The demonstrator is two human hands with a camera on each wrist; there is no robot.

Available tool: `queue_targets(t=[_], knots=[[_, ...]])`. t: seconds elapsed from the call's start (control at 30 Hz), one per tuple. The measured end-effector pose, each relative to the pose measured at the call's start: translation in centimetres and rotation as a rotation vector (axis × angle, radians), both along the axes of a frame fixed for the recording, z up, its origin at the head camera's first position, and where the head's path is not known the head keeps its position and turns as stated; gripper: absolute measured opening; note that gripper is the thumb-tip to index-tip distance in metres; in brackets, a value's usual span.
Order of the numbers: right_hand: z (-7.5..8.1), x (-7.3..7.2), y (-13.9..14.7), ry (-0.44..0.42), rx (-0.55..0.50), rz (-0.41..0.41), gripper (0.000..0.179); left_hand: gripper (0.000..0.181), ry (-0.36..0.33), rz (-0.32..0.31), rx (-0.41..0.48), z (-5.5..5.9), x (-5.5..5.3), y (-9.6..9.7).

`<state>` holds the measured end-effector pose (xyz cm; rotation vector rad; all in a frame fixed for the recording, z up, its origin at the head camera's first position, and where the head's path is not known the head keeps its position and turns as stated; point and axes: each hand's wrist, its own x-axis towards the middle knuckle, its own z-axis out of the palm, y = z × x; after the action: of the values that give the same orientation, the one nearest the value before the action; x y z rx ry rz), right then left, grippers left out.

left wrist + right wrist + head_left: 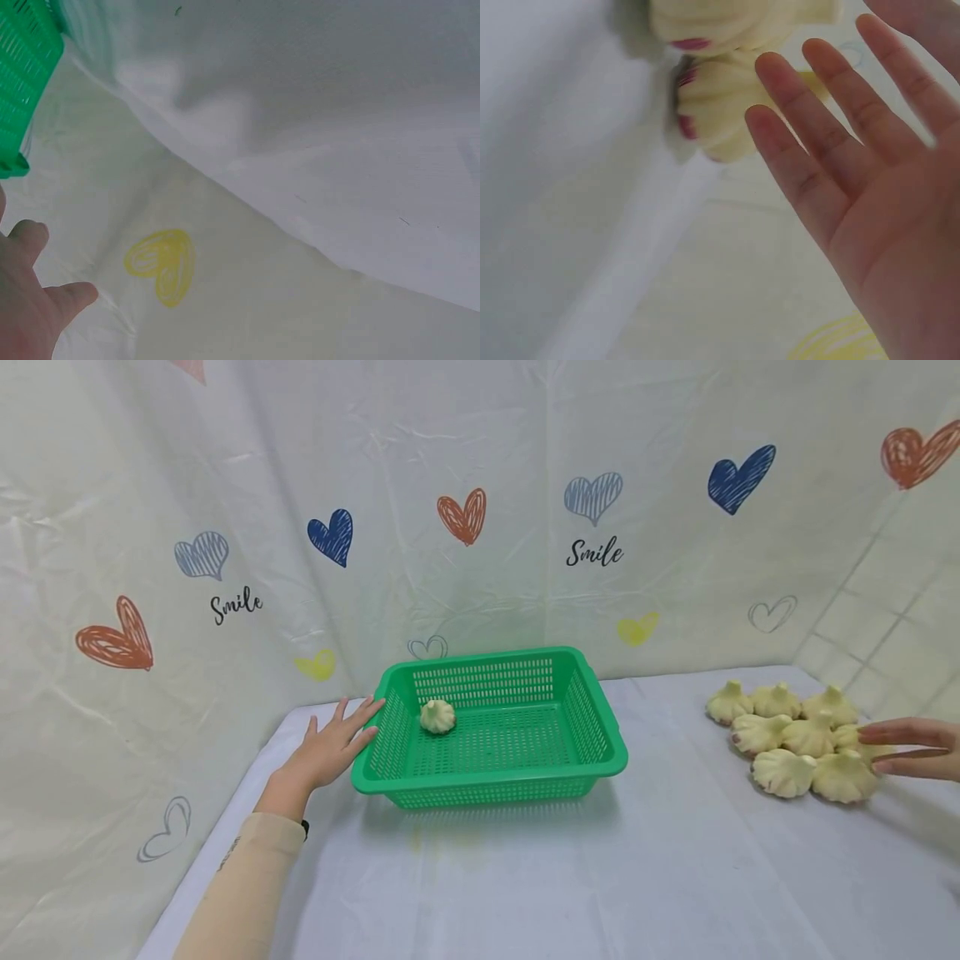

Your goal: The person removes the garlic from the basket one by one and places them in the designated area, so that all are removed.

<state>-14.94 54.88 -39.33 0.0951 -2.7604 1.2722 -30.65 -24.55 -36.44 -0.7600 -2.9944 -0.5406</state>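
A green plastic basket (pixel 491 778) with slotted walls stands near the back of the table, and one garlic bulb (pixel 437 717) lies inside it toward the left. My left hand (pixel 324 752) is at the basket's left rim, fingers spread and fingertips right at the edge. In the left wrist view the basket's corner (pixel 26 67) shows above that hand. At the far right, several garlic bulbs (pixel 808 737) sit in a cluster. My right hand (pixel 917 750) reaches over the cluster's right side, thumb apart from the extended fingers. The right wrist view shows straight fingers beside purple-based bulbs (pixel 720 105).
A white cloth covers the table (pixel 480 893). Behind and to the left hangs a pale curtain (pixel 495 435) printed with hearts and the word "Smile". The table's back edge meets this curtain just behind the basket and bulbs.
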Motion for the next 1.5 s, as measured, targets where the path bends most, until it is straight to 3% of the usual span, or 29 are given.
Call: queue_targets(t=[0.13,0.3,0.47,0.67,0.9,1.07,1.27,1.5], knots=[[2.0,-0.6,-1.5,0.0,0.066,-0.012,0.052,0.062,0.002,0.001,-0.002,0.0,0.0,-0.1],[4.6,-1.3,-4.1,-0.001,0.212,-0.012,0.02,0.062,0.001,0.003,-0.005,0.2,0.1,-0.1],[7.0,-2.3,-7.1,0.031,0.285,0.016,0.032,0.061,0.001,0.008,-0.011,0.4,0.1,-0.1],[9.6,-4.1,-10.9,0.012,0.36,0.061,0.041,0.061,0.005,0.008,-0.013,0.4,0.0,-0.2],[11.8,-5.9,-14.9,0.122,0.283,0.129,0.03,0.061,0.005,0.008,-0.032,0.4,0.1,-0.2],[13.1,-7.7,-18.6,0.121,0.251,0.18,0.029,0.061,0.022,0.011,-0.058,0.5,0.1,-0.1],[13.8,-10.0,-23.2,0.135,0.208,0.277,0.025,0.062,0.045,0.001,-0.082,0.5,0.0,0.1],[14.1,-12.7,-28.1,0.164,0.231,0.373,0.023,0.06,0.049,0.006,-0.095,0.5,0.0,0.0]])
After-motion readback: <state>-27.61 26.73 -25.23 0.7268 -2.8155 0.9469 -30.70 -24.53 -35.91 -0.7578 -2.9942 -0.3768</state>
